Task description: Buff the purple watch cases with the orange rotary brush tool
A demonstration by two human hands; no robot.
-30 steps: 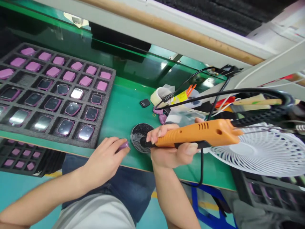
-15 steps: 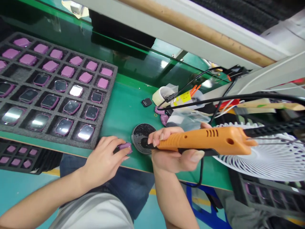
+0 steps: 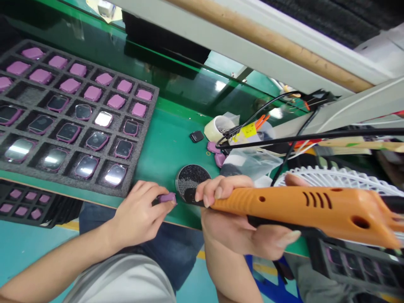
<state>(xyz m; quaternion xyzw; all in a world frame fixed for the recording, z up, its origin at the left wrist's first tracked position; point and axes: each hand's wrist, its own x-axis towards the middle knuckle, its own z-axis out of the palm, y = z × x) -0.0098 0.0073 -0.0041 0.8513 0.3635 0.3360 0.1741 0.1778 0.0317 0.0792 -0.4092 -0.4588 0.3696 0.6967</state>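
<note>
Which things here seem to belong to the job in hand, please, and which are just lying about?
Likely in use: orange tool (right hand), purple device (left hand), round mesh disc, foam tray.

Apparently lying about: small black piece, clear plastic bag, white fan grille.

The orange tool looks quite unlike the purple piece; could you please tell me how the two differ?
The orange tool is long, while the purple piece is small. The orange tool is in the right hand; the purple piece is in the left hand. The orange tool has slots in its body; none can be made out on the purple piece. Both are held.
</note>
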